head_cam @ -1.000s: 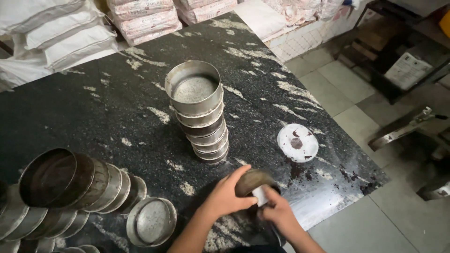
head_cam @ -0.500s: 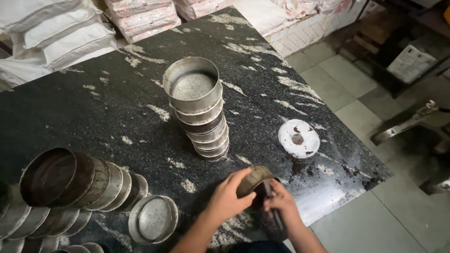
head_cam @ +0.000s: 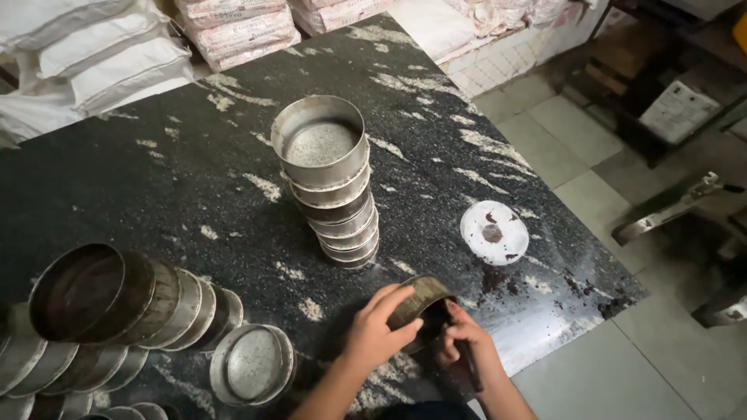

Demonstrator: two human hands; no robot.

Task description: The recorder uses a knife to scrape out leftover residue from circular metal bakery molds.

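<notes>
Seen from the head camera, we hold a round metal tin tilted on its side at the near edge of the dark speckled tabletop. Our left hand wraps its rim, fingers curled over the top and closed on it; our right hand is closed around a slim dark tool whose tip sits at the tin's open mouth. What the tip touches inside we cannot tell.

Behind the tin rises an upright stack of tins, the topmost open and dusted pale inside. To the right lies a white disc with dark smears, and dark crumbs scatter toward the tabletop's corner. At left, a row of tins lies on its side, with one single tin flat beside it.

We judge that the work goes best with the left grip firm, the mouth turned toward the tool, and short strokes kept over the tabletop.
</notes>
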